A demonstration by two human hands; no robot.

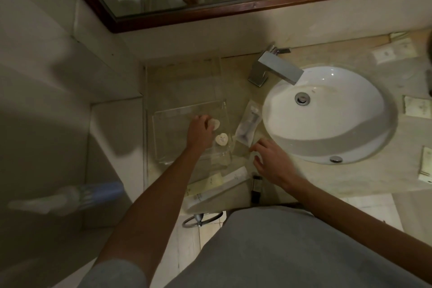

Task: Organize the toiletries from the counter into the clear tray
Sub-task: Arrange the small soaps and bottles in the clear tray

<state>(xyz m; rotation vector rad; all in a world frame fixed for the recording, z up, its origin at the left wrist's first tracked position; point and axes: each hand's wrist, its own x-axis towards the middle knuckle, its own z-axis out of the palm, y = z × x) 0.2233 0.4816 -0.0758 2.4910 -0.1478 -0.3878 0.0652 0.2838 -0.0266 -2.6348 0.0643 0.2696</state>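
The clear tray [163,121] stands on the counter left of the sink. Inside it my left hand [199,132] has its fingertips on a small round white soap [215,124]. A second round soap [221,140] lies in the tray just below the first. My right hand [272,161] hovers with fingers spread over the counter, next to a clear packet holding a toothbrush kit [248,125]. It holds nothing. Flat white sachets [216,181] and a dark small bottle [256,188] lie near the counter's front edge.
A white oval sink [327,114] with a square chrome tap [275,66] fills the middle. More pale packets [395,51] lie at the back right and right edge [417,106] of the counter. A framed mirror [210,10] hangs behind. A towel ring [201,217] sits below the counter.
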